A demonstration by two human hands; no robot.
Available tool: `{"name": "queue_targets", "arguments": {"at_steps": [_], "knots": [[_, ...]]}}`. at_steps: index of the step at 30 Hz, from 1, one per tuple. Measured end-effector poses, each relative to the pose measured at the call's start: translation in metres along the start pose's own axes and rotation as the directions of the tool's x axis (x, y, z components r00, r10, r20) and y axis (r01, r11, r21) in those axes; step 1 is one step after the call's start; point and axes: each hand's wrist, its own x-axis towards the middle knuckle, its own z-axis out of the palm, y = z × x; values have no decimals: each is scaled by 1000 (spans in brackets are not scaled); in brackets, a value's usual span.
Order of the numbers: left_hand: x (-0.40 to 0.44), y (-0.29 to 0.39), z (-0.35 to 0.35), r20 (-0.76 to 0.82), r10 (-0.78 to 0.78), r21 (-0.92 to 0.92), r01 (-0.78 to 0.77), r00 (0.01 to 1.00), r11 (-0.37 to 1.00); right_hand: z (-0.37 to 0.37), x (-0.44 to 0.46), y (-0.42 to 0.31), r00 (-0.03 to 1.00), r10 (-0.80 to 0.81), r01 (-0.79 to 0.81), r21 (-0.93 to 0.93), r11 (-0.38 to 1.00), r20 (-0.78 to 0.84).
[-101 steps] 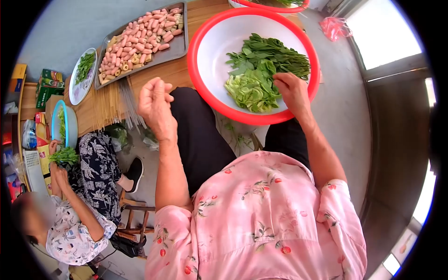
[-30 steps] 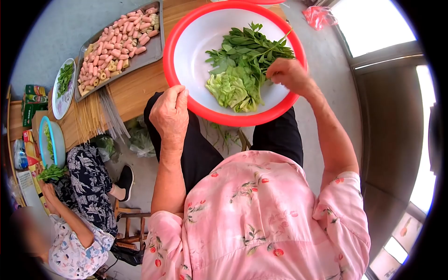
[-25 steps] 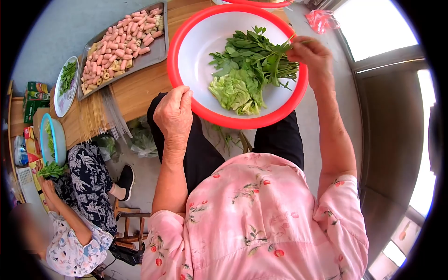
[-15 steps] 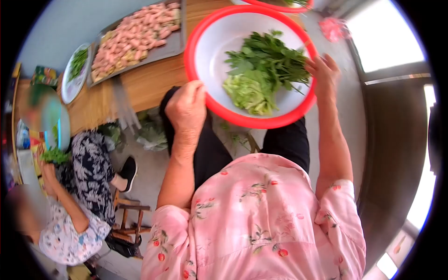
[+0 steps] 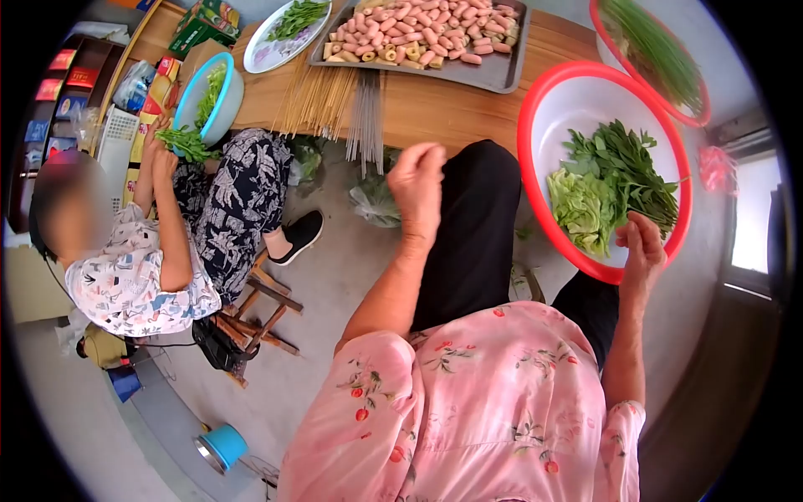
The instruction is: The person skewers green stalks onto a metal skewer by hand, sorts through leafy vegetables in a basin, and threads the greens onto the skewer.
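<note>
A white basin with a red rim (image 5: 533, 159) sits by my knees at the right. Inside it lie pale green leaves (image 5: 577, 209) and a darker leafy bunch with stems (image 5: 627, 163). My right hand (image 5: 642, 243) is over the basin's near edge, beside the leaves, fingers curled together; whatever they pinch, if anything, is too small to make out. My left hand (image 5: 416, 188) is raised above the floor left of my knee, its fingers curled in and away from the basin; I cannot make out anything in it.
A tray of pink sausage pieces (image 5: 502, 71), skewers (image 5: 365, 117) and a plate of greens (image 5: 259, 54) rest on the wooden table (image 5: 418, 109). Another red-rimmed basin (image 5: 704, 105) holds long green stalks. At the left a seated person (image 5: 142, 276) holds greens near a blue basin (image 5: 232, 100).
The view has swung left, so the basin shows farther right. My left hand has come away from the basin's rim. My right hand has moved from the right rim to the near edge.
</note>
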Motion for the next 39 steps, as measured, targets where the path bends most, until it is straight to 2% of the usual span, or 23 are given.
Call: {"name": "queue_targets", "arguments": {"at_steps": [2, 3, 4, 6, 9, 12, 16, 22, 28, 30, 34, 36, 39], "knots": [[11, -34, -39, -192, -261, -109, 244, 946, 964, 5, -5, 5, 1000, 0, 0, 24, 1000, 27], [15, -54, -62, -273, -383, -190, 341, 882, 921, 7, -7, 6, 1000, 2, -3, 24, 1000, 30], [18, -74, -81, -277, -385, -190, 343, 880, 920, 9, -8, 6, 999, 0, -1, 42, 999, 36], [22, -95, -106, -390, -539, -301, 450, 747, 841, 12, -10, 9, 999, -3, 1, 57, 998, 46], [30, -105, -117, -337, -628, -384, 506, 702, 772, 13, -10, 12, 997, 8, -12, 58, 998, 74], [44, -108, -117, -296, -662, -420, 529, 688, 738, 15, -11, 11, 998, 18, -21, 58, 998, 57], [56, -110, -115, -330, -668, -437, 520, 667, 734, 15, -12, 13, 998, 25, -27, 57, 998, 51], [66, -109, -113, -240, -686, -350, 599, 687, 721, 15, -12, 12, 997, 43, -46, 45, 998, 63], [69, -122, -112, -166, -737, -421, 629, 655, 654, 16, -11, 11, 996, 63, -64, 17, 998, 60], [68, -126, -113, -128, -702, -461, 585, 700, 668, 16, -11, 11, 996, 64, -65, 12, 998, 55], [65, -127, -110, -124, -716, -477, 591, 687, 651, 17, -11, 11, 997, 51, -51, -1, 999, 61], [62, -126, -106, -42, -730, -513, 612, 682, 602, 17, -11, 11, 997, 52, -52, -1, 999, 60], [61, -129, -103, -49, -716, -518, 595, 697, 615, 18, -11, 12, 996, 60, -61, 9, 998, 58]]}}
